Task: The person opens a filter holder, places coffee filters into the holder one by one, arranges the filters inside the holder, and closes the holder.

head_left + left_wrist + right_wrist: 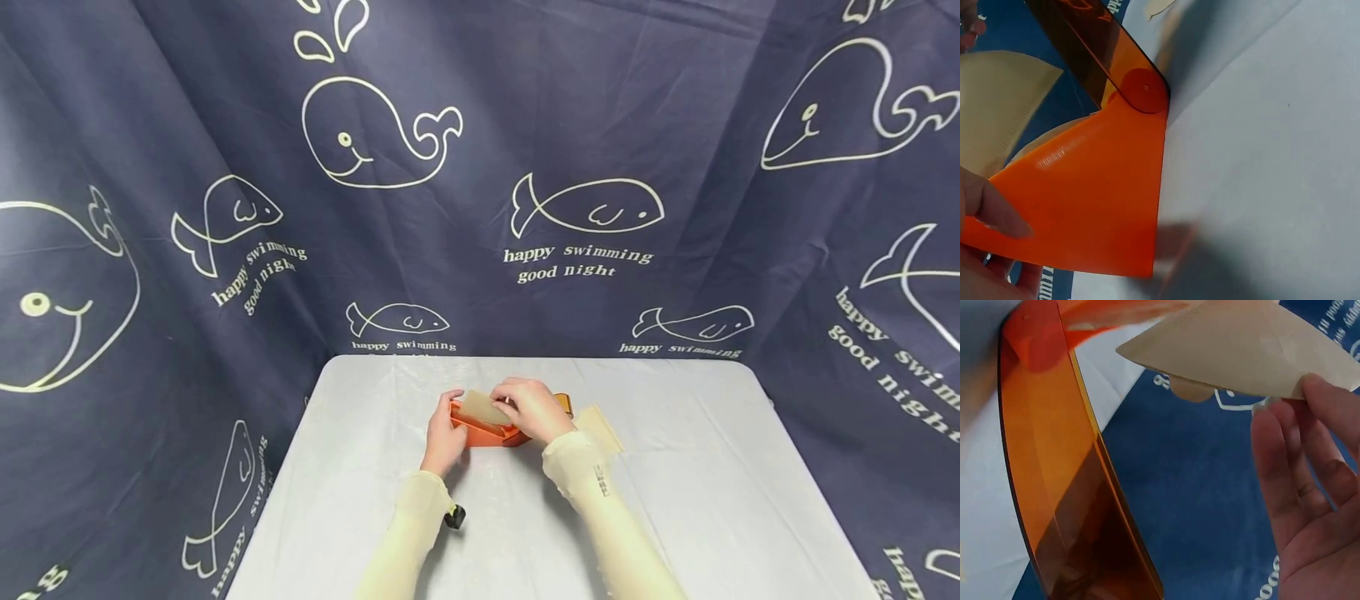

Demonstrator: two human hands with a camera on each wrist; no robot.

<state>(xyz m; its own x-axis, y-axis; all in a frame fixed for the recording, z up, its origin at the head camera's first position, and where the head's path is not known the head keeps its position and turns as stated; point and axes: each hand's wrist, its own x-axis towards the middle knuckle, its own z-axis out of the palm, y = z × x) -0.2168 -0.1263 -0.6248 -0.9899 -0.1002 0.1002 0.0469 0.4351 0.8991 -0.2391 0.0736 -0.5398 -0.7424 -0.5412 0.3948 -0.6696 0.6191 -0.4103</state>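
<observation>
Fan-shaped paper (1241, 350), glossy orange box (1097, 200)

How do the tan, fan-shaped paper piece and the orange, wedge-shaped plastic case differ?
The tan, fan-shaped paper piece looks matte; the orange, wedge-shaped plastic case is glossy. The paper piece is thin and flat, while the case is hollow with a hinged, see-through amber lid. The right hand pinches the paper piece; the left hand grips the case. Both are hand-held.
</observation>
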